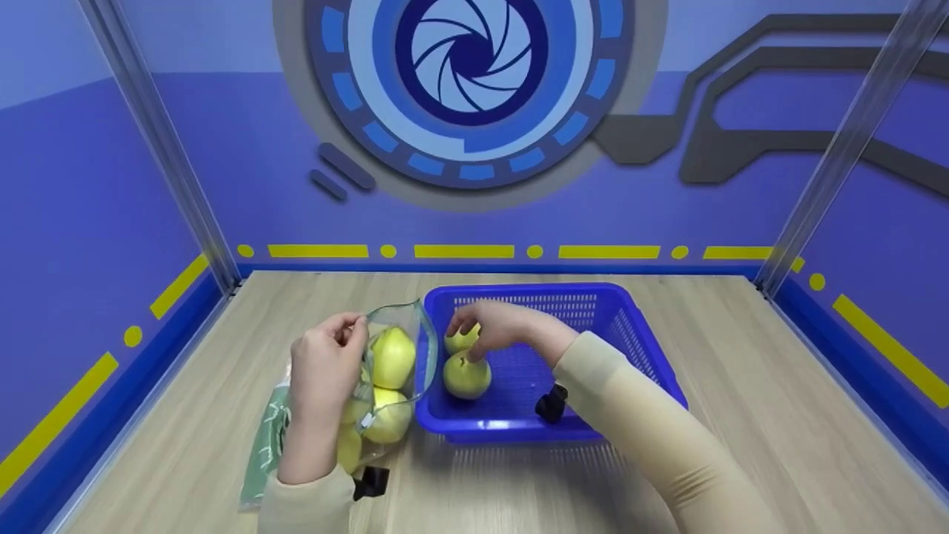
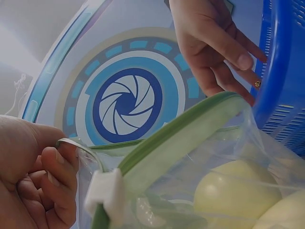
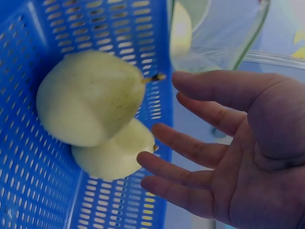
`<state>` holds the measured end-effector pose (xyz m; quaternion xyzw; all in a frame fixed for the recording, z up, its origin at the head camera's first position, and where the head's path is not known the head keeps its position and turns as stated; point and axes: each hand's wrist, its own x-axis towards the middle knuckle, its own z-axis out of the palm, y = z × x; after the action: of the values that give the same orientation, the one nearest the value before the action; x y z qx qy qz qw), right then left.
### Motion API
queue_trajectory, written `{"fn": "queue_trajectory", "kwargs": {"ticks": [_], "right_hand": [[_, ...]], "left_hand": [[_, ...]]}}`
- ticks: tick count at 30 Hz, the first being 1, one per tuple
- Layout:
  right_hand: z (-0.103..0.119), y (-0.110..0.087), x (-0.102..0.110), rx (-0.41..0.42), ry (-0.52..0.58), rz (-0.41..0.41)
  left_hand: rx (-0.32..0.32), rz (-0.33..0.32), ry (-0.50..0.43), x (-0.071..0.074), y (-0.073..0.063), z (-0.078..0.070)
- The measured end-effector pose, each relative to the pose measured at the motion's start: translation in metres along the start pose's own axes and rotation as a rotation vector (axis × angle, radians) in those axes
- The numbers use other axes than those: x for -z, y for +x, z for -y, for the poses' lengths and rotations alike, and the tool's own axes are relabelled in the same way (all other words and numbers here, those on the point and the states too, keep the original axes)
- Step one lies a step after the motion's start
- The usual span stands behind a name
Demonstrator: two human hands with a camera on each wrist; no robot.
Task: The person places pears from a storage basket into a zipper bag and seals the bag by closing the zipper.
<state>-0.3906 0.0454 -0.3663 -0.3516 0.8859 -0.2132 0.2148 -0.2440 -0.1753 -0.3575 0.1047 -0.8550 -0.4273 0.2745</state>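
My left hand (image 1: 326, 371) pinches the edge of a clear zip bag (image 1: 428, 356) with a green-trimmed mouth. Several yellow-green pears (image 1: 393, 357) are inside the bag. A white slider (image 2: 105, 193) sits on its zip in the left wrist view. Over the left end of a blue plastic basket (image 1: 549, 436), my right hand (image 1: 504, 326) reaches down with fingers spread and nothing between them. Beneath it, two pears lie in the basket, a nearer pear (image 1: 467, 377) and a farther pear (image 1: 461, 341) partly covered by the hand. The right wrist view shows the fingertips apart from the larger pear (image 3: 90, 98).
A green printed plastic packet (image 1: 263, 452) lies left of the bag, partly behind my left forearm. Basket and bag stand side by side on a wooden table (image 1: 749, 371). Blue printed panels (image 1: 245, 170) enclose the back and sides, with metal posts (image 1: 163, 148) at the corners.
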Motion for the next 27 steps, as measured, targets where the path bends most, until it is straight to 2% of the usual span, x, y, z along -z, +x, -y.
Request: {"fn": "queue_trajectory", "kwargs": {"ticks": [8,17,27], "right_hand": [[-0.001,0.010,-0.002,0.011,-0.072,0.121],[0.000,0.019,-0.005,0.090,-0.211,0.247],[0.000,0.022,-0.014,0.040,-0.263,0.328]], "left_hand": [[-0.008,-0.001,0.010,0.001,0.001,0.001],[-0.021,0.006,0.002,0.002,0.001,0.001],[-0.012,0.010,-0.010,0.001,0.000,0.001]]}}
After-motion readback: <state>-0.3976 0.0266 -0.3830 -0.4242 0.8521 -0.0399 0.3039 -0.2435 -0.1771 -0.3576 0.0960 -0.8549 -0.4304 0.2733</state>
